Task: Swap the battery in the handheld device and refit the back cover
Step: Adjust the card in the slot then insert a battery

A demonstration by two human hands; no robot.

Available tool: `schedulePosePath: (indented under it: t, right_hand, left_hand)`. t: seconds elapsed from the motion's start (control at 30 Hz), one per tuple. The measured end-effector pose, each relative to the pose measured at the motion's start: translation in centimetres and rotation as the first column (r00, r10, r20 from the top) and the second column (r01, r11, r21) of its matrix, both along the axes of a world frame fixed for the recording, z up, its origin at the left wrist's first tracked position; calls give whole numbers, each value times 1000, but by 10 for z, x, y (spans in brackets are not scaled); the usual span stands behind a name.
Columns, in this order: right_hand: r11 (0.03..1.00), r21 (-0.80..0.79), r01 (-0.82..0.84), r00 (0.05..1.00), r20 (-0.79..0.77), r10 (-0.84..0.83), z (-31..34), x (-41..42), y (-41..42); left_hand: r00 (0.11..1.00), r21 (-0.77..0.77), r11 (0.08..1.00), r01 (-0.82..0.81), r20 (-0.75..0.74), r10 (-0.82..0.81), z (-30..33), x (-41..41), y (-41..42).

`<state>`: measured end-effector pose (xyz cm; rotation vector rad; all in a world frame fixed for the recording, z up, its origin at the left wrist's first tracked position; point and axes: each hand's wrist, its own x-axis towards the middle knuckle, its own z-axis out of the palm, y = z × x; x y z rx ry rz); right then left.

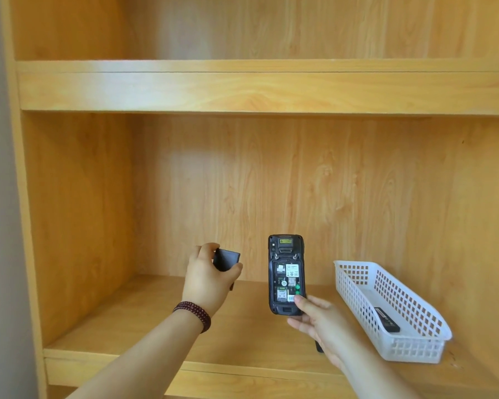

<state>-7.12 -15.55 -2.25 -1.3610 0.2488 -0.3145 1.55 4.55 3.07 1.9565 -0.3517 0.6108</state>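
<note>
My right hand holds a black handheld device upright by its lower end. Its back faces me with the cover off, and the open battery bay shows labels and green parts. To the left, my left hand grips a dark flat rectangular piece at about the same height; I cannot tell whether it is the battery or the back cover. A second dark flat item lies inside the white basket. A small dark object shows below my right hand, mostly hidden.
A white perforated plastic basket stands on the wooden shelf at the right. The shelf unit has a side wall at the left, a back panel, and another shelf board overhead.
</note>
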Motion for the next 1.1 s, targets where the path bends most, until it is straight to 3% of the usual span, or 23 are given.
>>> schedulePosePath:
  t: [0.13,0.23,0.4,0.53,0.8,0.97,1.1]
  right_hand:
    - [1000,21,-9,1000,-17,9,3,-2,2]
    - [999,48,-6,1000,-12,7,6,-4,4]
    - [998,66,-17,1000,-15,18,8,-7,5]
    - [995,89,-34,999,8,33,12,-11,4]
    - [990,113,-89,993,92,79,16,-19,1]
    - [986,115,-123,983,147,106,19,-23,-2]
    - [978,146,-150,974,192,121,20,-27,-6]
  left_hand:
    - [972,-229,968,97,-186,-142,8,-5,-4]
    - [872,-490,857,158,-337,-354,18,0,-4]
    - [769,-690,692,214,-317,-555,29,8,-6]
    - [742,-667,679,308,-279,-610,40,5,-8]
    - [685,-476,708,522,-260,-681,42,-15,-33]
    - [779,-330,783,527,-179,-601,45,-18,-44]
    - [796,-340,774,535,-105,-596,46,-26,-53]
